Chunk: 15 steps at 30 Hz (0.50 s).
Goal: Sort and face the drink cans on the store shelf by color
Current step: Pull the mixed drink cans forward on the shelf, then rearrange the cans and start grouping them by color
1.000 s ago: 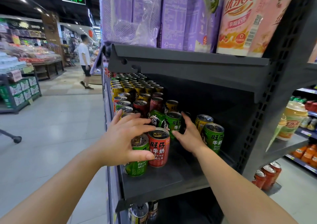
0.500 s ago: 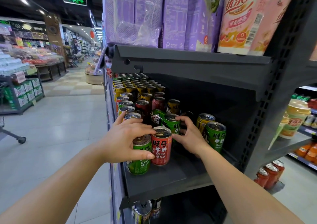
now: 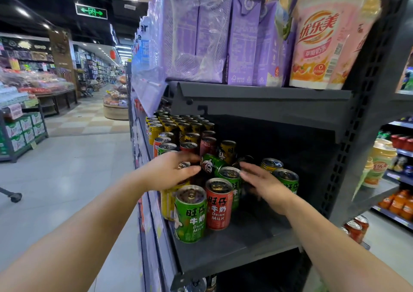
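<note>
Your left hand [image 3: 169, 171] is reaching over the dark shelf [image 3: 234, 249], fingers straight and slightly apart, tips nearing the tipped green can [image 3: 212, 163]; your right hand [image 3: 263, 184] is hovering with fingers loosely spread, holding nothing, just beside an upright green can [image 3: 230, 175]. Below your fingertips, a green can [image 3: 190, 213] and red can [image 3: 218, 203] are standing at the front edge

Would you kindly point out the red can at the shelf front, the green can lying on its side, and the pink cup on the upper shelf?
red can [image 3: 218, 206]: head view, on its printed front label.
tipped green can [image 3: 211, 163]: head view, on its side wall.
pink cup [image 3: 317, 46]: head view, on its printed body.
</note>
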### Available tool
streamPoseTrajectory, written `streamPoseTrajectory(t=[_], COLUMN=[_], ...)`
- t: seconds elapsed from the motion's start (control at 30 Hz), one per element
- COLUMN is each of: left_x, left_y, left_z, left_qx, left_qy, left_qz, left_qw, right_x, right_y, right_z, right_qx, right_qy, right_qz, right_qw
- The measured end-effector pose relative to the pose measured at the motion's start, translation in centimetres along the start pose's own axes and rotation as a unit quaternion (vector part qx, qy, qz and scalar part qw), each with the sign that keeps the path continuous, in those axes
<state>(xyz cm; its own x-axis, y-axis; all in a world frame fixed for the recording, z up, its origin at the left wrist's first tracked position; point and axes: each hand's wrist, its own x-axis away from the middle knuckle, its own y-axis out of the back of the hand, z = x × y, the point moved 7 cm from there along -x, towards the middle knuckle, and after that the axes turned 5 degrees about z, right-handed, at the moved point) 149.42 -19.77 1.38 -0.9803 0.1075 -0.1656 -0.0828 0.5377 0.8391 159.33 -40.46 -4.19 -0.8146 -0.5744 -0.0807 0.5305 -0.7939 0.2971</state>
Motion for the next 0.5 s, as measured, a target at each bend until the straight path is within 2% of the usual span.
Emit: streamPoseTrajectory(t=[0.1,0.3,0.37,0.5], left_x=[-1.9,-4.7,-5.4,-5.9], left_y=[0.4,1.2,0.9,-0.4], left_z=[1.9,2.9,3.6,5.6], left_qx=[-0.007,-0.084,-0.078,0.015], left_qy=[0.015,-0.019,-0.016,0.037], left_qz=[0.002,-0.016,-0.017,0.015], left_qw=[1.000,0.996,0.997,0.999], right_x=[-0.3,-0.9,-1.4,-2.8], right_y=[-0.8,-0.5,-0.5,1.1], right_z=[-0.6,-0.2,-0.2,1.3], right_qx=[0.009,0.007,0.007,0.049], right_qy=[-0.006,-0.027,-0.023,0.054], right_qz=[-0.001,-0.024,-0.034,-0.145], right_qw=[1.000,0.999,0.999,0.987])
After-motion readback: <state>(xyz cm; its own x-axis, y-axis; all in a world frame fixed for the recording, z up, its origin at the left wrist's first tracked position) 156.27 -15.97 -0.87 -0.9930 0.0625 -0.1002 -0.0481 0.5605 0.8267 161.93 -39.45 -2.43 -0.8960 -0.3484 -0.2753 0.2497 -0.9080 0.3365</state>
